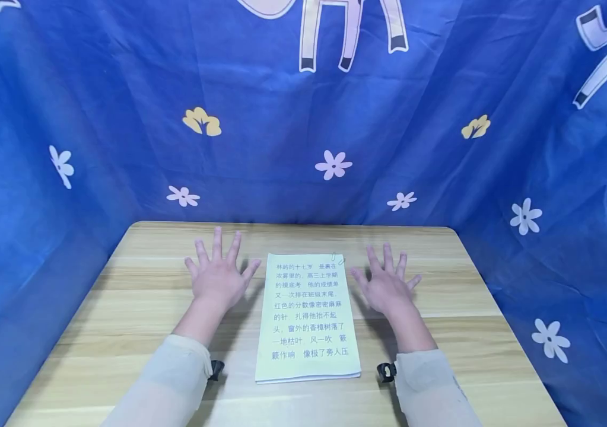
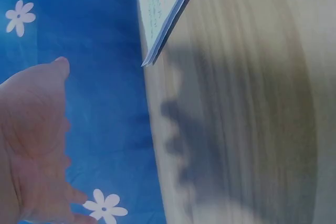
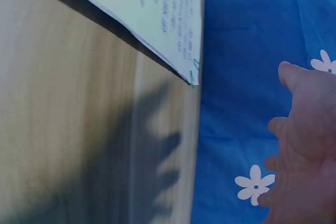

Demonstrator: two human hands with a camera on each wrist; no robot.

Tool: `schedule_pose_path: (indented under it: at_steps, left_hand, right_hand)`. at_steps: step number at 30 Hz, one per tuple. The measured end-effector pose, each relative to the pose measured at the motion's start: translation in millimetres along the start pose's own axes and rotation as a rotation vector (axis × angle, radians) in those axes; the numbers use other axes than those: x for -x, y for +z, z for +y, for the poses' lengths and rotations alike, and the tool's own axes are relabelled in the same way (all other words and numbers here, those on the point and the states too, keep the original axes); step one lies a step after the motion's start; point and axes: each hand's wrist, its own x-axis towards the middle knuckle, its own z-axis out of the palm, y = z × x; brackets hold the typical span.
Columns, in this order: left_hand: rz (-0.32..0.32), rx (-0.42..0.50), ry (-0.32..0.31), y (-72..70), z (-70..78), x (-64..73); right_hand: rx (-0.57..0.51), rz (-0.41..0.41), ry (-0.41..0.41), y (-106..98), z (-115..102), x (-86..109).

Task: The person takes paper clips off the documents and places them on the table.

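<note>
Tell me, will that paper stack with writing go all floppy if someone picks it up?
The paper stack would probably bend, since its edges look thin. Its sheets might slip apart, as layers show at its edge. It likely won't roll, because it lies flat on the table.

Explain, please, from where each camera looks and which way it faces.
Head: on the head, facing forward and down at paper stack, table, blue cloth; left hand, right hand, both sleeves show.
Left wrist: on that wrist, facing table and cloth, image turned sideways; part of left hand shows.
Right wrist: on that wrist, facing likewise; part of right hand shows.
Shared: both wrist views include a paper stack corner and a hand shadow.
</note>
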Motion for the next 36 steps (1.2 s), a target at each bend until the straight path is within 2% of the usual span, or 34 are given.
schedule_pose_path:
  at_steps: [3,8,11,15,22,27,31,36]
  left_hand:
    - [0.015,0.013,-0.01,-2.7,-1.3,-1.2]
    - [0.039,0.02,-0.013,1.5,-2.7,-0.6]
    - [0.048,0.015,-0.007,7.3,-0.3,-0.4]
    - [0.048,0.059,-0.002,17.4,8.9,2.2]
    - [-0.015,0.186,-0.023,36.4,32.9,2.7]
    - [-0.072,0.242,-0.096,51.0,46.4,0.1]
    - [-0.115,0.223,-0.149,59.1,54.1,-2.6]
    - [-0.154,0.171,-0.17,64.4,61.7,-5.7]
  right_hand:
    - [-0.014,0.013,-0.01,-5.5,-1.1,-0.7]
    - [-0.05,0.028,-0.031,-12.8,-4.0,3.3]
    - [-0.071,0.04,-0.037,-18.1,-7.1,8.4]
    - [-0.093,0.051,-0.047,-23.6,-10.7,14.9]
    - [-0.149,0.069,-0.047,-29.8,-12.4,25.1]
    - [-0.182,0.074,-0.056,-30.4,-10.0,32.7]
    - [-0.205,0.072,-0.065,-30.7,-9.3,37.2]
    - [-0.221,0.069,-0.066,-29.5,-8.8,39.5]
